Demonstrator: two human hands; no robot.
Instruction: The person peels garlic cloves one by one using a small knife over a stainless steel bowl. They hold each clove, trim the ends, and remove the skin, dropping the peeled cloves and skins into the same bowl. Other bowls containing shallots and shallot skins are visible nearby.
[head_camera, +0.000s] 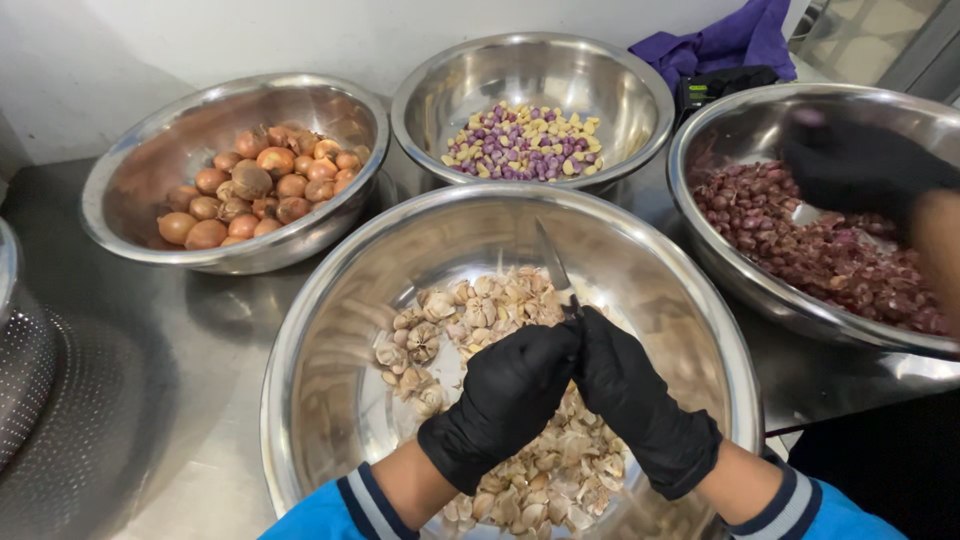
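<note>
Both of my hands wear black gloves and meet over the near steel bowl (320, 330), which holds garlic skins and trimmed ends (440, 335). My right hand (635, 395) grips a small knife (553, 262) whose blade points up and away. My left hand (505, 395) is closed against the right one, fingers pinched at the knife's base; whatever it holds is hidden between the gloves.
Three more steel bowls stand behind: onions (265, 180) at the left, peeled yellow and purple cloves (525, 140) in the middle, red shallots (800, 240) at the right. Another person's black-gloved hand (860, 165) reaches into the shallot bowl. A perforated steel colander (25, 370) sits at far left.
</note>
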